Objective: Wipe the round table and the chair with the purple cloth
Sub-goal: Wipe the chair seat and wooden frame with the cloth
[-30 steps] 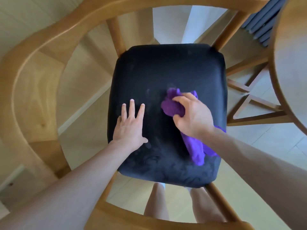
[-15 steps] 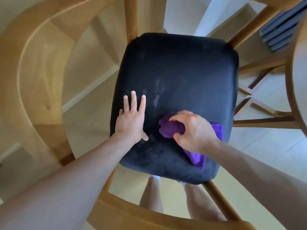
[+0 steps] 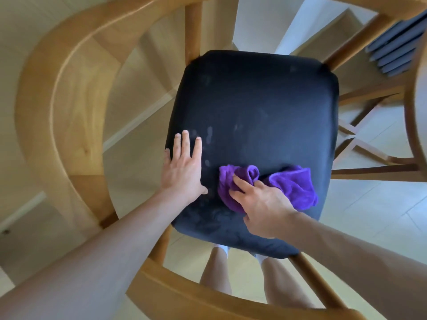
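Under my right hand (image 3: 258, 204), fingers curled and bunching the crumpled purple microfibre cloth (image 3: 293, 185), the fabric is pressed flat against the near part of the black padded seat (image 3: 254, 100) of the curved light-wood chair (image 3: 57, 112); I judge this grip gives pressure for scrubbing. My left hand (image 3: 182, 167) lies just beside the cloth, near the seat's left edge, fingers straight and nearly together, palm down, probably to brace my weight and steady the chair. Pale smudges on the upholstery beyond my left fingertips suggest the seat is only partly wiped. At far right, the round wooden table (image 3: 419, 93) is cut off by the frame, so its condition cannot be judged. My right thumb and part of the cloth are hidden beneath my hand. Below the seat, my legs show between the chair's rails.
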